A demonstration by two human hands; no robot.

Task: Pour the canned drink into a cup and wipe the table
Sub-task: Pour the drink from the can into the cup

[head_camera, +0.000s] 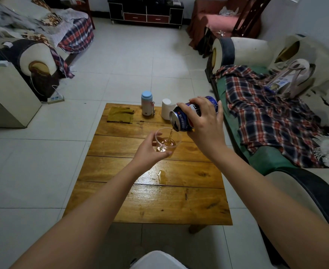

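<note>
My right hand (205, 123) grips a blue drink can (181, 118), tipped to the left with its mouth over a clear plastic cup (169, 140). A thin amber stream falls from the can into the cup, which holds a little amber liquid. My left hand (150, 150) holds the cup from its near left side, above the wooden table (159, 200). A small puddle of spilled liquid (162, 176) lies on the table nearer to me. A folded olive-green cloth (120, 114) lies at the table's far left corner.
A light-blue capped bottle (146, 103) and a white cylinder (167, 109) stand at the table's far edge. A sofa with a plaid blanket (266, 113) runs along the right. Another sofa (33, 55) and a beige box (6, 98) sit on the left. Tiled floor surrounds the table.
</note>
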